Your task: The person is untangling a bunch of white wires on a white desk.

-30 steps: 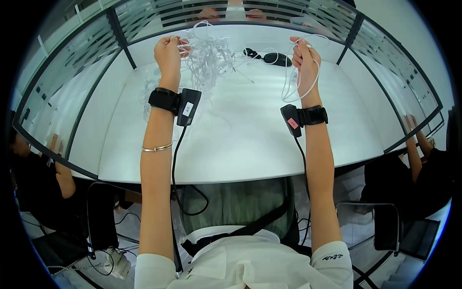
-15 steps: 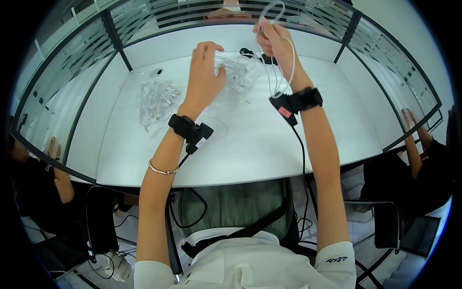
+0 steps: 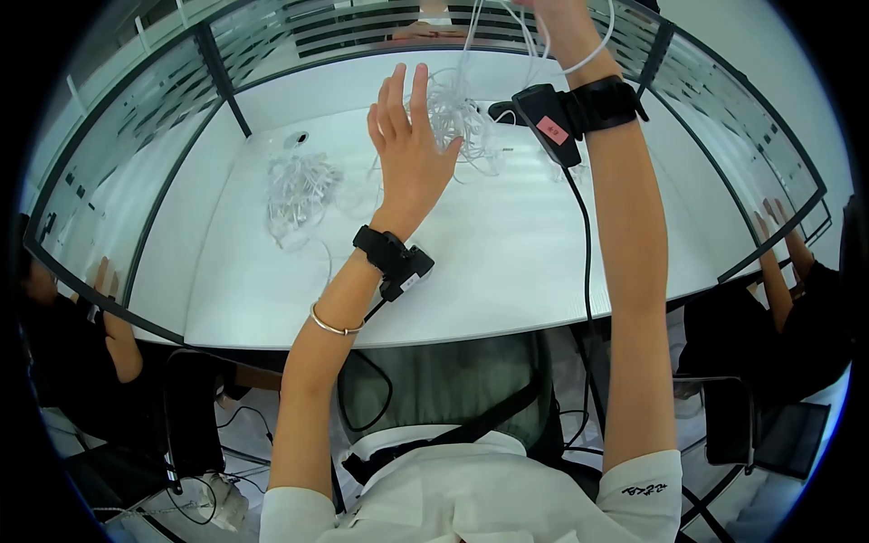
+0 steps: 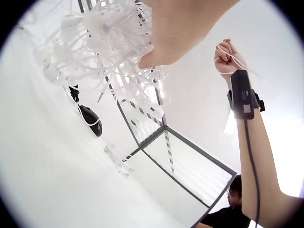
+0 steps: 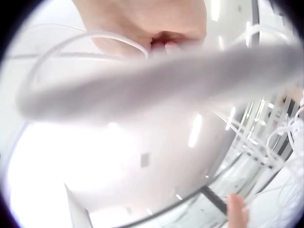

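My left hand (image 3: 412,163) is held over the table with its fingers straight and thumb spread, beside a tangle of thin white cables (image 3: 457,118). In the left wrist view the tangle hangs right by its thumb and hides the fingertips. Raised high at the far right, my right hand (image 4: 230,58) grips a white cable (image 3: 471,41) in curled fingers. Strands run from that hand down to the tangle, and a loop hangs about the wrist. A blurred stretch of cable crosses the right wrist view.
A second heap of white cables (image 3: 300,195) lies on the left of the white table (image 3: 453,271). Behind the tangle is a black rounded object (image 4: 90,119) with a white cord across it. Glass-topped partitions (image 3: 163,154) enclose the table; people sit beyond them.
My right hand has risen up and away, drawing the cable upward. My left hand has let go of the strands, moved right and straightened its fingers. The left heap now shows uncovered.
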`<state>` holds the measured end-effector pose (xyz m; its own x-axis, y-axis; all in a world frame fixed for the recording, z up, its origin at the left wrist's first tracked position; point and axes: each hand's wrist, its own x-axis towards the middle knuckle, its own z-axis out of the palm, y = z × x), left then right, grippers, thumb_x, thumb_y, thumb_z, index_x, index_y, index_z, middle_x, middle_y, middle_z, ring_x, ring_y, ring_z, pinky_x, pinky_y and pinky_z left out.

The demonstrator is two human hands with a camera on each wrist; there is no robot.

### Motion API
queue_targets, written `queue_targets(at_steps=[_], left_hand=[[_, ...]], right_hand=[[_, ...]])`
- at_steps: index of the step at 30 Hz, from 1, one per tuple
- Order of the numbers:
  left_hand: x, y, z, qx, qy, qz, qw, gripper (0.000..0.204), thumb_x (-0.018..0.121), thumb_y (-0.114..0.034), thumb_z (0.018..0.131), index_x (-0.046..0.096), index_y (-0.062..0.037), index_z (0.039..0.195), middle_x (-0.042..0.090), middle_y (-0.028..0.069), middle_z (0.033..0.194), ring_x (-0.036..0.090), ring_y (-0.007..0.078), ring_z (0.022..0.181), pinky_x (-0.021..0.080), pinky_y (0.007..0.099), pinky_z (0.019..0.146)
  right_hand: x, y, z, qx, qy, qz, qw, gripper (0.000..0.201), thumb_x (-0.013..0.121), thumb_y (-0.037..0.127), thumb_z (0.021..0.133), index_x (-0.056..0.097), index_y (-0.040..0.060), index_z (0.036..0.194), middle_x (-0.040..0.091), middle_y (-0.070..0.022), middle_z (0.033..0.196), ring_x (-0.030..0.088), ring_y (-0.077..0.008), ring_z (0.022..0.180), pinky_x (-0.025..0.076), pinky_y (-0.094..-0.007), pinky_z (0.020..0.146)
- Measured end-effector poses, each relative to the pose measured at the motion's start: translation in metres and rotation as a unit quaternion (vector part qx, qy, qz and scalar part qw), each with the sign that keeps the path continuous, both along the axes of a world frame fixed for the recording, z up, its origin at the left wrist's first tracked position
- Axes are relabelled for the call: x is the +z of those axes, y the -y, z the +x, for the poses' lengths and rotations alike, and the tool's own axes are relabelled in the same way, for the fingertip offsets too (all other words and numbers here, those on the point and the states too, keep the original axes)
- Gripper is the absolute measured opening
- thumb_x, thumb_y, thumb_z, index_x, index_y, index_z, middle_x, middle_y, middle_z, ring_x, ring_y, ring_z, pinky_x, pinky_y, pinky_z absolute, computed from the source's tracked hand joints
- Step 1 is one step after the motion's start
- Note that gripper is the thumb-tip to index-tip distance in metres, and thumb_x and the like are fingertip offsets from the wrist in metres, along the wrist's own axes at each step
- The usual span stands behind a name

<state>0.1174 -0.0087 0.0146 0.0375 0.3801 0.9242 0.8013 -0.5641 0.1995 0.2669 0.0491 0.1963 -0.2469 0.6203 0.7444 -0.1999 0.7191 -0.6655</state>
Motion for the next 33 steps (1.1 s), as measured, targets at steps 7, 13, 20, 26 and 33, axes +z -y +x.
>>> queue_targets(at_steps=[7, 13, 20, 26, 33], left_hand=[[-0.024, -0.035, -0.021, -0.093, 0.260, -0.165, 0.947, 0.088, 0.081, -0.021, 0.066, 0.031, -0.0057, 0.137, 0.057, 0.0216, 0.115, 0.064, 0.0301, 0.083, 0.050, 0.0332, 0.074], [-0.020, -0.048, -0.062, -0.165, 0.163, -0.204, 0.951, 0.052, 0.081, -0.032, 0.070, 0.059, 0.0000, 0.105, 0.065, 0.0144, 0.087, 0.063, 0.0207, 0.073, 0.050, 0.0309, 0.069], [0.009, -0.029, -0.117, -0.294, 0.273, -0.407, 0.820, 0.034, 0.078, -0.025, 0.075, 0.061, -0.0073, 0.099, 0.058, -0.0031, 0.073, 0.047, 0.0026, 0.061, 0.032, 0.0184, 0.054], [0.000, -0.037, -0.121, -0.166, 0.206, -0.365, 0.892, 0.037, 0.079, -0.027, 0.073, 0.061, -0.0073, 0.098, 0.060, 0.0039, 0.078, 0.055, 0.0117, 0.075, 0.038, 0.0233, 0.061], [-0.021, -0.033, -0.116, -0.140, 0.150, -0.440, 0.874, 0.039, 0.078, -0.030, 0.073, 0.060, -0.0086, 0.099, 0.064, 0.0157, 0.097, 0.059, 0.0321, 0.105, 0.046, 0.0357, 0.083]], right_hand=[[0.013, 0.026, 0.006, -0.009, 0.001, 0.006, 1.000, 0.026, 0.048, 0.029, 0.099, 0.055, 0.0079, 0.086, 0.033, 0.0096, 0.057, 0.027, 0.0009, 0.045, 0.018, -0.0163, 0.038], [-0.003, 0.008, 0.065, -0.010, -0.119, -0.029, 0.992, 0.019, 0.047, 0.022, 0.098, 0.054, 0.0083, 0.086, 0.031, 0.0087, 0.056, 0.025, -0.0009, 0.043, 0.018, -0.0173, 0.036], [-0.096, 0.005, 0.120, -0.141, -0.053, -0.103, 0.983, 0.032, 0.050, 0.033, 0.097, 0.058, 0.0027, 0.089, 0.030, 0.0097, 0.060, 0.024, -0.0002, 0.049, 0.017, -0.0180, 0.044], [-0.162, 0.003, 0.129, -0.157, -0.057, -0.189, 0.968, 0.030, 0.051, 0.033, 0.096, 0.057, 0.0051, 0.086, 0.029, 0.0102, 0.058, 0.023, 0.0002, 0.047, 0.015, -0.0186, 0.042], [-0.162, 0.029, 0.084, -0.115, 0.107, -0.281, 0.947, 0.037, 0.052, 0.040, 0.094, 0.046, 0.0120, 0.071, 0.025, 0.0122, 0.053, 0.018, 0.0002, 0.045, 0.014, -0.0203, 0.042]])
